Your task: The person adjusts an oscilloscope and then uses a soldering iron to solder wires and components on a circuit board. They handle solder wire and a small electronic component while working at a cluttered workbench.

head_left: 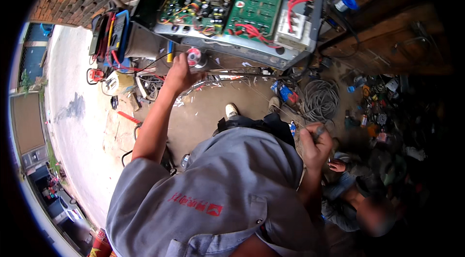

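At the near edge of the workbench, my left hand point(180, 76) reaches up with thumb and fingers apart. Just beyond it, on the bench, stands a small spool point(194, 56) with a red and white label; I cannot tell whether the fingertips touch it. By my right side, my right hand point(315, 146) is curled shut around a dark grey, handle-like piece point(319, 131), mostly hidden by the fingers. Ahead on the bench is an opened metal chassis point(193, 29) with a crowded circuit board point(206, 5), a green circuit board point(255, 12) and red wires point(300, 3).
A multimeter point(117, 32) with red leads stands at the bench's left end. A blue wire spool point(346, 1) is at the back right. Coiled grey cable point(320, 99) and scattered parts point(382, 107) lie on the floor. Another person point(358, 194) sits close to my right.
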A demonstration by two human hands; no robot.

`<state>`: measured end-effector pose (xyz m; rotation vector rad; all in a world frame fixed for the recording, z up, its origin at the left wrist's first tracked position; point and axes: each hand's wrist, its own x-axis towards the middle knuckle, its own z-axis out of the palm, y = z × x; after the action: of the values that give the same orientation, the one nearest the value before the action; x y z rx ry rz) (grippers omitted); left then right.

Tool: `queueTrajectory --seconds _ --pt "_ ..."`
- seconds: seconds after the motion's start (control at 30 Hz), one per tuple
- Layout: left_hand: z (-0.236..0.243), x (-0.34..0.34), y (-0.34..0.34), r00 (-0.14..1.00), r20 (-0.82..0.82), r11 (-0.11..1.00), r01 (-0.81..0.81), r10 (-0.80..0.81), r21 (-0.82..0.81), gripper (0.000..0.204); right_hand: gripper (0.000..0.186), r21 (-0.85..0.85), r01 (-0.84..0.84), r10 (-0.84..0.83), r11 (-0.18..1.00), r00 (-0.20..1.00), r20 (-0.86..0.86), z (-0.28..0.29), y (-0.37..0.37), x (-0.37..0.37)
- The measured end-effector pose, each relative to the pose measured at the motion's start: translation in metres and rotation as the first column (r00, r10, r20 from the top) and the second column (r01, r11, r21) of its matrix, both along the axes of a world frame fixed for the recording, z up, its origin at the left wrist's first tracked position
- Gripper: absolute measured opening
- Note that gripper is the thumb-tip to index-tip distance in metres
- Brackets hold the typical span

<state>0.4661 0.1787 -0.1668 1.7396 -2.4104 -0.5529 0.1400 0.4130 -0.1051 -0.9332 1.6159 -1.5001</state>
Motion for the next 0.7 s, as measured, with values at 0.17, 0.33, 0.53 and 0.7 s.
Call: queueTrajectory --seconds 0.17,0.33,0.53,0.7 --pt "0.064 -0.056 0.059 0.894 -0.438 0.852 0.158 0.091 0.5 0.025 0.009 -0.017 -0.116 0.117 0.993 0.986 0.118 0.002 -0.012 -0.01" --pt "0.101 -0.123 0.091 0.816 -0.576 0.867 0.253 0.048 0.43 0.013 0.009 -0.072 -0.152 0.16 0.986 0.979 0.124 0.008 -0.028 -0.021" --pt "0.122 -0.157 0.106 0.669 -0.706 0.787 0.298 0.232 0.541 0.016 0.009 -0.134 -0.244 0.26 0.96 0.959 0.117 0.007 -0.035 -0.032" --pt "0.12 -0.168 0.118 0.538 -0.781 0.768 0.338 0.316 0.544 0.018 0.008 -0.133 -0.29 0.305 0.948 0.946 0.113 0.002 -0.042 -0.04"
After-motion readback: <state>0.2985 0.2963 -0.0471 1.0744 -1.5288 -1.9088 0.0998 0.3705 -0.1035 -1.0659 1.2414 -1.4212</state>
